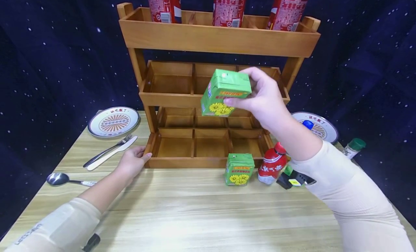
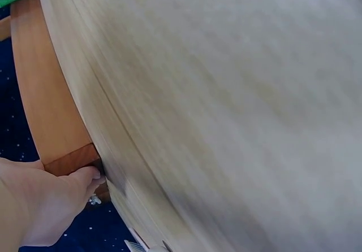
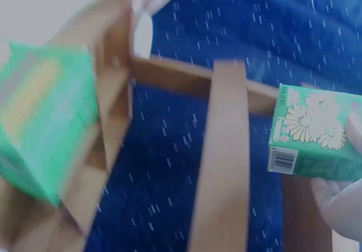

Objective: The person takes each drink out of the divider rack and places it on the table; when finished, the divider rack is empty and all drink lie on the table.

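Note:
My right hand (image 1: 264, 96) grips a green drink carton (image 1: 224, 89) with yellow flowers by its right side, up in front of the middle tier of a wooden shelf rack (image 1: 211, 39). The right wrist view shows the held carton (image 3: 314, 130) tilted, fingers at its edge. My left hand (image 1: 131, 164) holds the rack's lower left corner; in the left wrist view the thumb and fingers lie round that wooden end (image 2: 70, 159). A second green carton (image 1: 239, 169) stands upright on the table before the bottom tier.
Red cans (image 1: 229, 8) stand in the top tier. Right of the standing carton are a red bottle (image 1: 272, 164) and a green-capped jar (image 1: 354, 147). Plates (image 1: 113, 122) flank the rack. A fork (image 1: 107, 151), a knife (image 1: 112, 153) and a spoon (image 1: 60, 179) lie at left.

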`<state>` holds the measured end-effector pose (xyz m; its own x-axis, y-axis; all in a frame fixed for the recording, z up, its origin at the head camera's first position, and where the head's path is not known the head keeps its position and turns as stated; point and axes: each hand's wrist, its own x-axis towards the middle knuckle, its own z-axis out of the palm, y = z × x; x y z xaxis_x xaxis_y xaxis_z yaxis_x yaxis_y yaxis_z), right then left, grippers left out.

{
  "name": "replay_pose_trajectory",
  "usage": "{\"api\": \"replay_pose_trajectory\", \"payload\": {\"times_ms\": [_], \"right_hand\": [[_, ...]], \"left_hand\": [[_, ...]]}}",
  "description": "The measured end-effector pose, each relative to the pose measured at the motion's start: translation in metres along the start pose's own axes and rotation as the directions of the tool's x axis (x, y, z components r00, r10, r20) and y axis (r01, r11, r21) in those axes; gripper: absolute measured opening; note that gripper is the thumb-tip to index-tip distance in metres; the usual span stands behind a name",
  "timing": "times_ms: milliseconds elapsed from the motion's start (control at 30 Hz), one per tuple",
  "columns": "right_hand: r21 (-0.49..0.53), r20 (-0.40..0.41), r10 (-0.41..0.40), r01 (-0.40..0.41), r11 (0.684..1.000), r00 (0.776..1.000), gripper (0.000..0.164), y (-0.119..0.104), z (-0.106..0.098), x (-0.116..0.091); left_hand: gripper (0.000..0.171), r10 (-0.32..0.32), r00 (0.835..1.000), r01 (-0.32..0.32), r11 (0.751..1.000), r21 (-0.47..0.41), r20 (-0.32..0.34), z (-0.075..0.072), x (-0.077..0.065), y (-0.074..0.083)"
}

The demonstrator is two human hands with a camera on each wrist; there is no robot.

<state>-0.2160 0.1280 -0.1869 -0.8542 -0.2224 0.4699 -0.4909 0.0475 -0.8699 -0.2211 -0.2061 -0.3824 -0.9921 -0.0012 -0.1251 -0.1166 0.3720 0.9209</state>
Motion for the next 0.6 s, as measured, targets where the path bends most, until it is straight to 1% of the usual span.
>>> {"api": "replay_pose_trajectory", "payload": {"times_ms": [67, 133, 233, 333, 400, 467, 600], "right_hand": [[0.019, 0.033, 0.041, -0.042, 0.999, 0.999, 0.046, 0.009, 0.009, -0.011], [0.011, 0.073, 0.084, -0.085, 0.996, 0.994, 0.047, 0.018, 0.02, -0.024], [-0.037, 0.146, 0.13, -0.126, 0.991, 0.981, 0.047, 0.036, 0.034, -0.043], [-0.119, 0.197, 0.166, -0.145, 0.982, 0.966, 0.048, 0.056, 0.046, -0.06], [-0.172, 0.211, 0.187, -0.152, 0.973, 0.959, 0.048, 0.069, 0.052, -0.07], [-0.247, 0.214, 0.192, -0.137, 0.959, 0.958, 0.049, 0.08, 0.058, -0.078], [-0.352, 0.195, 0.221, -0.142, 0.925, 0.956, 0.049, 0.098, 0.071, -0.091]], "left_hand": [[0.052, -0.001, 1.0, 0.001, 1.0, -0.003, 0.003, 0.0, 0.0, -0.001], [0.052, -0.002, 1.0, 0.002, 1.0, 0.0, 0.002, -0.001, 0.0, -0.001], [0.052, -0.003, 1.0, 0.003, 1.0, 0.008, -0.001, -0.002, 0.0, -0.001], [0.052, 0.0, 1.0, 0.0, 1.0, 0.008, 0.003, -0.001, 0.0, 0.0], [0.051, 0.001, 1.0, -0.001, 1.0, 0.006, 0.004, 0.0, 0.001, -0.001], [0.051, 0.004, 1.0, -0.004, 1.0, -0.001, 0.004, 0.001, 0.001, -0.001], [0.051, -0.001, 1.0, 0.001, 1.0, -0.012, 0.003, 0.0, 0.001, -0.002]]}}
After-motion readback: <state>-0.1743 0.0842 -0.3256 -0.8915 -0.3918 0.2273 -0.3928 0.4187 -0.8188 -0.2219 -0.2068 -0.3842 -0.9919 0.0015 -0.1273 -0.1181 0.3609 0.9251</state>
